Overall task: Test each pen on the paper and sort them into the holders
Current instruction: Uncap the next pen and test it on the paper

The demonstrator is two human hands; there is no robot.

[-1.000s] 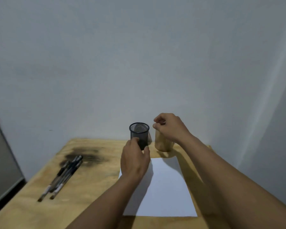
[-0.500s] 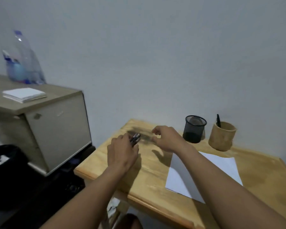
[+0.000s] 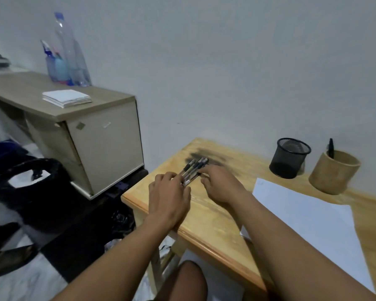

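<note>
A bundle of several dark pens (image 3: 193, 169) lies on the left part of the wooden table (image 3: 206, 218), near a dark stain. My left hand (image 3: 169, 197) rests at the near end of the bundle with fingers touching the pens. My right hand (image 3: 219, 185) sits just right of the bundle, fingertips on the pens. A white sheet of paper (image 3: 308, 222) lies to the right. At the back right stand a black mesh holder (image 3: 290, 157), which looks empty, and a wooden holder (image 3: 333, 172) with one black pen (image 3: 330, 147) in it.
A low cabinet (image 3: 78, 127) stands left of the table with plastic bottles (image 3: 67, 55) and a stack of white paper (image 3: 66, 97) on top. A black bag (image 3: 37, 192) sits on the floor. The white wall is right behind the table.
Both hands have left the holders and moved left to the pen bundle. My view has swung left, so the holders now sit at the right and the cabinet is in sight.
</note>
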